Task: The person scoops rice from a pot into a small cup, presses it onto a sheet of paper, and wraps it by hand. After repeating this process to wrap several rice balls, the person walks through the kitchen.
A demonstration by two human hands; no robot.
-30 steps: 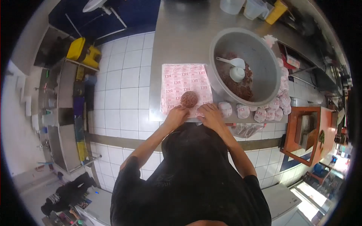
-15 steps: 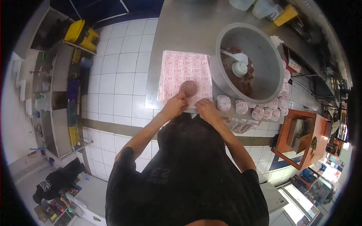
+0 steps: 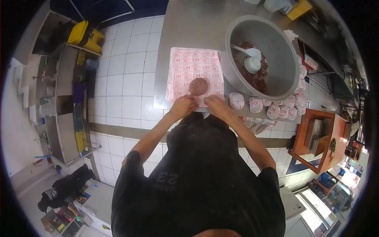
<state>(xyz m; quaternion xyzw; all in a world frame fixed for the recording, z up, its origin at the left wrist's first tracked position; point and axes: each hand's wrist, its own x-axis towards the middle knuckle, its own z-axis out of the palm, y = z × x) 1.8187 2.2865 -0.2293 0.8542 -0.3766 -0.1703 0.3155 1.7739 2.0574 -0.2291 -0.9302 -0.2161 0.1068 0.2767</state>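
A round, flat patty of ground meat (image 3: 198,86) lies on a stack of pink-printed wrapping paper (image 3: 193,65), close to its near edge. My left hand (image 3: 183,106) is closed at that near edge, its fingertips pinching the paper just below the patty. Beside it, my right hand (image 3: 215,105) pinches the same edge a little further right. Several paper-wrapped patties (image 3: 237,101) sit in a row right of my right hand.
A big grey tub (image 3: 290,85) with ground meat (image 3: 258,82) and a white scoop (image 3: 252,64) stands on the steel table (image 3: 185,23). White containers and a yellow one (image 3: 299,10) are behind. An orange-framed cabinet (image 3: 316,136) is at right. Another person (image 3: 65,187) is at lower left.
My left hand has drawn back from the patty to the paper's near edge. The right hand stays at that edge. The whole view has shifted slightly.
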